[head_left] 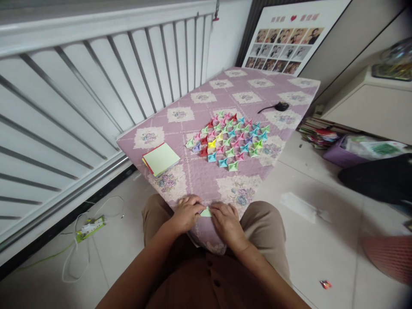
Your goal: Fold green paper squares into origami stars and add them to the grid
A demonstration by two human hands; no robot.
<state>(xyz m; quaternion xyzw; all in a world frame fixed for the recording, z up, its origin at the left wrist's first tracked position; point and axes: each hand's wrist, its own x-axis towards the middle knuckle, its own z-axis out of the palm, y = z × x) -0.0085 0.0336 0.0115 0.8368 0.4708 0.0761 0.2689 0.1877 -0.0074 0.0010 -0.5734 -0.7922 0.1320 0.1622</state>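
Observation:
Between my hands, a small pale green paper (206, 212) lies on the near end of the table (206, 189). My left hand (189, 212) presses on the paper's left side, its fingers bent close together. On the right side, my right hand (225, 218) rests with its fingers together over the paper's edge. Farther up the cloth stand several rows of small folded paper pieces (230, 139) in green, blue, pink, red and yellow. To their left lies a stack of square paper (162, 159), pale green on top.
A black object with a cord (282, 106) lies at the table's far right. A white radiator (138, 68) runs along the left side. A power strip (91, 228) with cables is on the floor at left. A photo board (283, 40) stands behind the table.

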